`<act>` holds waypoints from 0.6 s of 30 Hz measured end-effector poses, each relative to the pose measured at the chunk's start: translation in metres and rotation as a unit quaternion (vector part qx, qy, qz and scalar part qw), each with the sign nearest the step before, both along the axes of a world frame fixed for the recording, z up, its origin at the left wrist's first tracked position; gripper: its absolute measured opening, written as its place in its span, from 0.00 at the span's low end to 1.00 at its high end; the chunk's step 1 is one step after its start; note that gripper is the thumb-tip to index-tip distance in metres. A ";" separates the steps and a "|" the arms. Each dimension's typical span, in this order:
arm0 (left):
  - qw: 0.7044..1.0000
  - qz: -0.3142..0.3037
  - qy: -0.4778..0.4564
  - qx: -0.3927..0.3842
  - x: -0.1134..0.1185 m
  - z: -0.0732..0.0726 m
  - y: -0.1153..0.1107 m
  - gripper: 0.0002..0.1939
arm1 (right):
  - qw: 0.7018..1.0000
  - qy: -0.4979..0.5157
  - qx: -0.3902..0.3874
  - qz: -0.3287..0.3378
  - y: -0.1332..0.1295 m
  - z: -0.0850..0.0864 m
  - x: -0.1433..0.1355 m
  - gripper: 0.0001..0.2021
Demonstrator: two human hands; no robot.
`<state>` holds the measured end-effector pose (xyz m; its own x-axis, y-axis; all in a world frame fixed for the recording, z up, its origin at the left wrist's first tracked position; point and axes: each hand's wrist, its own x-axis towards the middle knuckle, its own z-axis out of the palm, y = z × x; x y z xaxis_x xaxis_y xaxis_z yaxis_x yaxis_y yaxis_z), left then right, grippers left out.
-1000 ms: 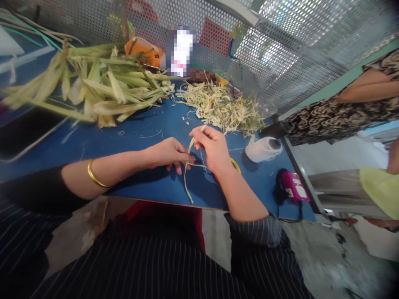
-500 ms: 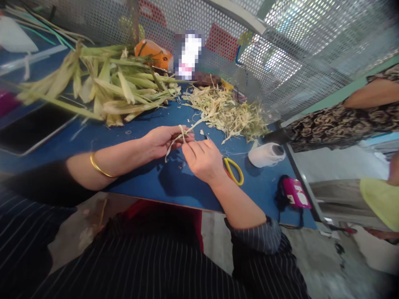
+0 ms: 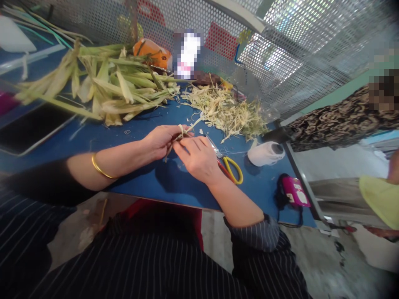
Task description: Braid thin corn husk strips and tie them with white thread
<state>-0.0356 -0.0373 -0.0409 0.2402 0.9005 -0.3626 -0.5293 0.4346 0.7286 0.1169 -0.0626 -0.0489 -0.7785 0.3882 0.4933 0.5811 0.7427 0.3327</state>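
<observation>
My left hand pinches a pale corn husk strip, which loops over its fingertips. One end of the strip runs up toward a heap of shredded husk. Against the strip's lower part, my right hand is closed, its fingertips close to the left ones; they partly hide what lies between them. Scissors with yellow and red handles lie just right of my right hand, and a white thread spool rests on its side beyond them.
Whole corn husks are piled at the back left, beside a dark tablet-like device. A magenta box with a black cord sits near the right edge of the blue table. Perforated metal panels stand behind. Other people are at the right.
My right hand has shifted slightly left, closer to my left fingers and over the strip's hanging end. More of the scissors shows now.
</observation>
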 end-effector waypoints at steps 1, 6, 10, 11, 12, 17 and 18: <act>1.000 -0.002 0.007 0.010 0.002 0.000 -0.003 0.03 | 1.000 -0.010 -0.014 0.008 0.000 -0.001 -0.002 0.13; 0.999 -0.015 0.039 0.032 0.006 0.004 -0.011 0.02 | 0.993 0.081 -0.090 0.007 0.000 -0.001 -0.003 0.10; 0.995 -0.007 0.080 0.056 0.004 0.007 -0.010 0.03 | 0.902 0.378 -0.193 -0.074 0.006 0.002 0.006 0.04; 0.994 -0.010 0.092 0.057 0.004 0.008 -0.009 0.03 | 0.864 0.436 -0.232 -0.097 0.010 0.000 0.007 0.05; 0.993 -0.009 0.104 0.059 0.004 0.008 -0.009 0.04 | 0.825 0.478 -0.279 -0.114 0.013 -0.002 0.009 0.05; 0.986 -0.019 0.132 0.102 0.001 0.003 -0.007 0.08 | 0.669 0.546 -0.484 -0.140 0.025 -0.013 0.008 0.07; 0.984 -0.026 0.132 0.113 0.001 0.002 -0.007 0.08 | 0.660 0.545 -0.496 -0.144 0.026 -0.014 0.008 0.08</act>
